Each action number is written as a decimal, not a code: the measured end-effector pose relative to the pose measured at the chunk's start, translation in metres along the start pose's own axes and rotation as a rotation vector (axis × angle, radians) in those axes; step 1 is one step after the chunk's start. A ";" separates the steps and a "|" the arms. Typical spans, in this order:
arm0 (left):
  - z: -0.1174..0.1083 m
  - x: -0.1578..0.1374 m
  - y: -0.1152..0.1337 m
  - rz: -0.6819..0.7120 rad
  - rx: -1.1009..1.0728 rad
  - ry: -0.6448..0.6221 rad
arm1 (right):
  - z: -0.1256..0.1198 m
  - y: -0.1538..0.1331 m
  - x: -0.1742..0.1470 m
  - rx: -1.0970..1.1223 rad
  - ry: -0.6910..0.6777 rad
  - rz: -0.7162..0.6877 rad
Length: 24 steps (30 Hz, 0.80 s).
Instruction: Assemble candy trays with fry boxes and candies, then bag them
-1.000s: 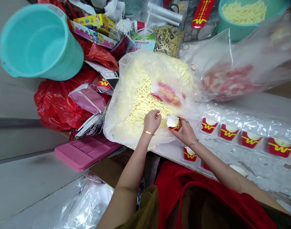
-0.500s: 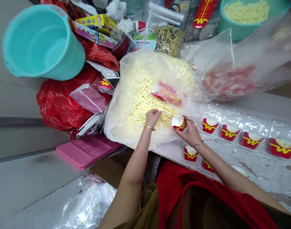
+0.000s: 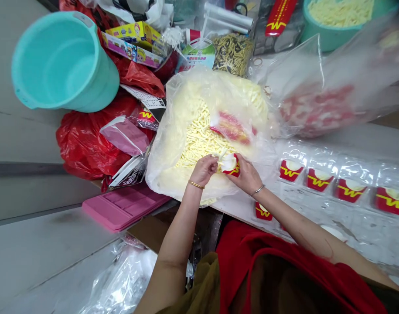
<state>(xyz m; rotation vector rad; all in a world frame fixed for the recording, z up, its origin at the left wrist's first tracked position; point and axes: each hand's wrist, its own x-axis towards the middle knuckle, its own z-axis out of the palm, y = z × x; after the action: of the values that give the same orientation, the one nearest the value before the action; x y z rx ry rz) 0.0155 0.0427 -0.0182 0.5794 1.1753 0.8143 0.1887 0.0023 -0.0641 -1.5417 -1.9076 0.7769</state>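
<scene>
My right hand holds a small red fries carton with a yellow zigzag mark, its white opening tilted toward my left hand. My left hand is closed in a pinch on a few pale yellow fries, whose ends reach the carton's mouth. Both hands are over a large clear plastic bag full of loose pale fry-like strips. Inside that bag, under the plastic film, lies a red and white packet. Another filled carton stands below my right wrist, partly hidden by the forearm.
Several packed cartons in clear plastic line the right side. A bag with red and white pieces lies behind them. At the left are a turquoise bucket, a red plastic bag and a pink lid.
My right hand has brought the carton leftward, close to my left hand. My left hand has drawn slightly left and down, with fries now showing at its fingertips.
</scene>
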 end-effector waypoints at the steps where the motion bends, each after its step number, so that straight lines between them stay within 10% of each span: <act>1: 0.003 0.000 -0.002 0.038 0.109 0.028 | 0.000 -0.003 0.002 0.011 0.006 -0.002; 6: 0.012 0.003 -0.010 0.200 0.503 0.125 | -0.005 -0.007 0.001 0.027 0.026 0.010; 24: -0.006 -0.004 0.002 -0.077 -0.072 0.018 | -0.003 0.004 -0.003 0.013 0.063 -0.016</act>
<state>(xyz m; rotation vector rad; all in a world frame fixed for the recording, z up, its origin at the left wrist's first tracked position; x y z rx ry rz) 0.0086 0.0405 -0.0159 0.4657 1.1727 0.7938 0.1941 0.0000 -0.0657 -1.5231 -1.8641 0.7237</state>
